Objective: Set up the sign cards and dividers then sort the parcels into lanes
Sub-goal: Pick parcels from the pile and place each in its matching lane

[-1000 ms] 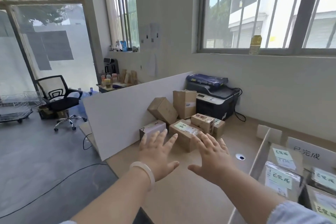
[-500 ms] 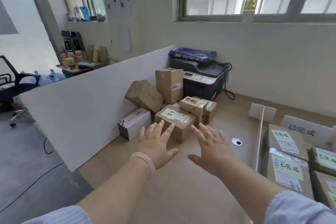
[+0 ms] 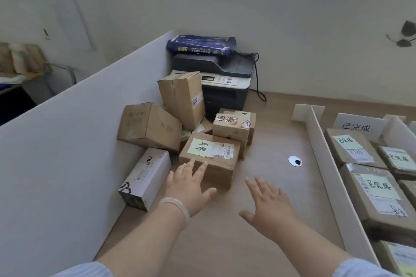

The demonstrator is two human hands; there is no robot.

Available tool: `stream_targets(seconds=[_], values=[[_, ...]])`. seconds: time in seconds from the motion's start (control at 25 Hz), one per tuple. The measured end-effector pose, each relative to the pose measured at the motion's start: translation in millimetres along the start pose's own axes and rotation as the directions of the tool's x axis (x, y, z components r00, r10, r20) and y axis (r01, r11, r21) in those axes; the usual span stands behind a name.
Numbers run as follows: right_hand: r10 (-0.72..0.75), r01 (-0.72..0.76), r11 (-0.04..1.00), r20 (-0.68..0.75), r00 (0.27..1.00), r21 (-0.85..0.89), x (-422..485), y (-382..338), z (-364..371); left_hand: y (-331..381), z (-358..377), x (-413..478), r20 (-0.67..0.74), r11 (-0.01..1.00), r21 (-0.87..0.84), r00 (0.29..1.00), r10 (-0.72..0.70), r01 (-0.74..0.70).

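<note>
View: head camera, looking down over the counter (image 3: 265, 141).
Left hand (image 3: 188, 186): fingers (image 3: 200, 170) straight and spread apart, holding nothing; the tips lie at the near edge of the labelled parcel, and contact cannot be told. Pale bracelet (image 3: 177, 204) on the wrist.
Right hand (image 3: 270, 204): fingers splayed apart, palm down, empty, above bare counter just right of the same parcel.
Labelled parcel (image 3: 211, 157): brown carton with a green note and a barcode label on top, at the front of the unsorted heap.
Unsorted heap: tilted carton (image 3: 149, 126), tall carton (image 3: 182, 99) leaning against the printer, and small taped carton (image 3: 231, 126) behind the labelled one.
White box (image 3: 146, 177): long, lying against the white partition (image 3: 67, 141) to the left.
Printer (image 3: 225, 81): in the far corner, with a blue paper pack (image 3: 200, 45) on top.
Divider (image 3: 326, 164): a white strip standing on edge, running away from the viewer, right of the hands.
Sign card (image 3: 355, 127): upright at the far end of the right lane.
Sorted parcels (image 3: 378, 195): several with green notes, lying in the lane beyond the divider.
Grommet (image 3: 295, 161): set in the counter between heap and divider.
</note>
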State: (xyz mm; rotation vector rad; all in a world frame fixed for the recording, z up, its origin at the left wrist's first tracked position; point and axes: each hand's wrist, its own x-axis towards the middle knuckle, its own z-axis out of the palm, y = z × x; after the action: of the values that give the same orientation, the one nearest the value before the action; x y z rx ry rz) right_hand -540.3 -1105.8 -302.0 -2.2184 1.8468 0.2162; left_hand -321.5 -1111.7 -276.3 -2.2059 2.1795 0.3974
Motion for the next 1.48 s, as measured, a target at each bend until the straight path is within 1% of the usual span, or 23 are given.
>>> stream_targets(seconds=[0.08, 0.28, 0.4, 0.48, 0.6, 0.68, 0.76, 0.84, 0.92, 0.96, 1.0, 1.16, 1.4, 1.48], values=[[0.051, -0.051, 0.998, 0.013, 0.999, 0.027, 17, -7, 3, -15, 2, 22, 0.006, 1.000, -0.029, 1.000, 0.006, -0.006], [0.166, -0.163, 0.962, 0.006, 0.986, 0.217, 75, -30, 2, -40, 0, 78, -0.022, 0.997, -0.072, 0.999, 0.024, -0.025], [0.210, -0.209, 0.927, 0.030, 0.977, 0.311, 110, -38, 6, -49, 2, 116, -0.002, 0.997, -0.079, 1.000, 0.021, -0.021], [0.255, -0.254, 0.883, 0.052, 0.966, 0.394, 129, -38, 12, -51, 5, 137, 0.028, 0.996, -0.085, 0.999, 0.031, -0.028], [0.340, -0.329, 0.780, 0.082, 0.937, 0.532, 159, -34, 21, -53, 12, 175, 0.059, 0.992, -0.124, 0.998, 0.009, -0.002], [0.387, -0.377, 0.697, 0.124, 0.914, 0.610, 173, -31, 28, -56, 21, 193, 0.120, 0.989, -0.140, 0.993, -0.022, 0.039], [0.369, -0.391, 0.592, 0.194, 0.909, 0.705, 180, -31, 40, -59, 31, 203, 0.223, 0.984, -0.154, 0.973, -0.056, 0.092], [0.325, -0.392, 0.450, 0.262, 0.909, 0.802, 183, -32, 54, -61, 40, 207, 0.283, 0.970, -0.192, 0.955, -0.088, 0.146], [0.304, -0.386, 0.345, 0.287, 0.908, 0.856, 183, -33, 58, -63, 42, 206, 0.274, 0.957, -0.238, 0.957, -0.099, 0.168], [0.301, -0.379, 0.326, 0.285, 0.910, 0.866, 181, -33, 56, -64, 42, 204, 0.261, 0.951, -0.259, 0.960, -0.097, 0.167], [0.305, -0.375, 0.322, 0.279, 0.910, 0.869, 178, -34, 54, -65, 41, 200, 0.247, 0.948, -0.276, 0.965, -0.091, 0.160], [0.335, -0.362, 0.362, 0.243, 0.910, 0.859, 155, -33, 47, -63, 39, 173, 0.181, 0.932, -0.339, 0.981, -0.067, 0.126], [0.333, -0.277, 0.333, 0.162, 0.929, 0.901, 94, -15, 19, -44, 26, 112, 0.139, 0.906, -0.416, 0.990, -0.022, 0.078], [0.314, -0.257, 0.348, 0.146, 0.938, 0.902, 78, -6, 6, -38, 18, 100, 0.128, 0.873, -0.481, 0.991, -0.028, 0.087]])
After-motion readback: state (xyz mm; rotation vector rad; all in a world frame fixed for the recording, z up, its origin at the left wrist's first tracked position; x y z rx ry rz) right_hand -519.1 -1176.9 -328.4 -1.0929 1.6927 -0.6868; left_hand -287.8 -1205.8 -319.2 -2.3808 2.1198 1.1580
